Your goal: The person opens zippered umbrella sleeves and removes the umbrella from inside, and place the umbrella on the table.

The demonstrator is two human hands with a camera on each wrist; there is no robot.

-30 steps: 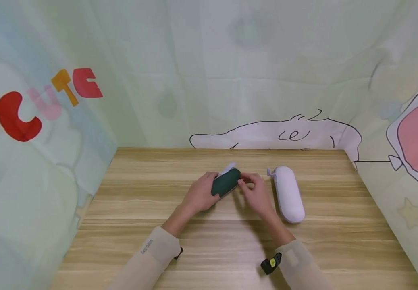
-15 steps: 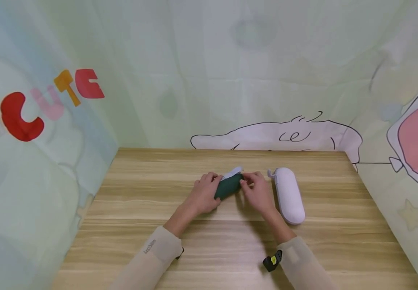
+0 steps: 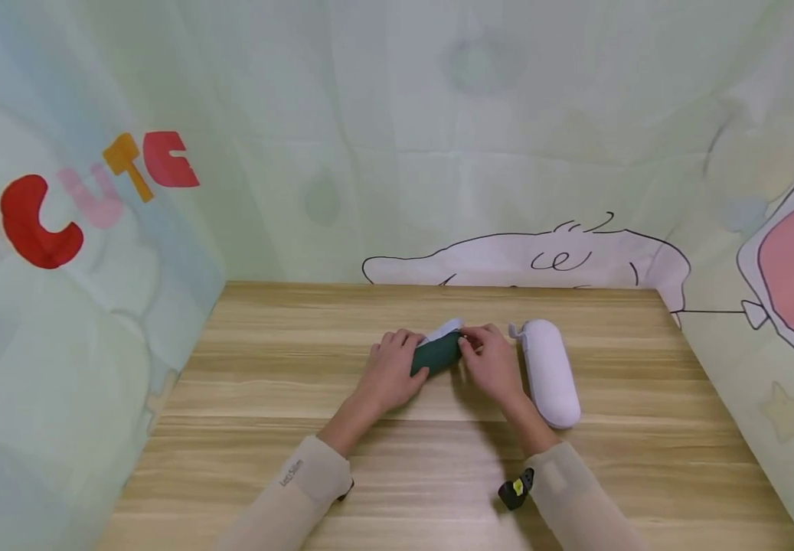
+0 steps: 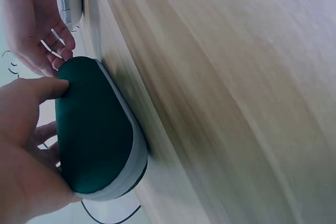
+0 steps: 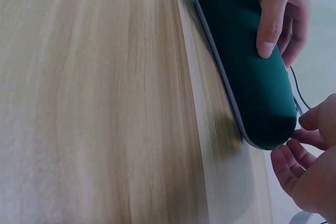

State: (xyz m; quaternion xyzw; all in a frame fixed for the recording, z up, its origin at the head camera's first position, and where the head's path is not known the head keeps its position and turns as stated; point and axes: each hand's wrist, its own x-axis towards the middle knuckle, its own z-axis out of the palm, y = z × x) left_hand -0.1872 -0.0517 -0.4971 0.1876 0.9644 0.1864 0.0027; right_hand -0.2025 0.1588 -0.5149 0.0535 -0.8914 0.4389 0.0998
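Observation:
A dark green glasses case (image 3: 436, 354) with a pale grey seam band lies slanted above the middle of the table. My left hand (image 3: 391, 369) grips its near left end, thumb on the green top in the right wrist view and fingers round the far side. At the other end, my right hand (image 3: 491, 363) pinches the case's edge with thumb and fingertips; what exactly lies between them is hidden. A whitish flat piece (image 3: 446, 329) shows along the far side. In the left wrist view the green case (image 4: 94, 129) shows its rounded end and grey band.
A pale lilac case (image 3: 551, 373) of similar shape, with a small loop at its far end, lies right of my right hand. The wooden table (image 3: 286, 337) meets a printed cloth backdrop (image 3: 397, 153) at its back edge.
The green case and both hands have shifted slightly right and nearer, and the case lies a little flatter. Both hands have kept their hold, and the lilac case rests where it was.

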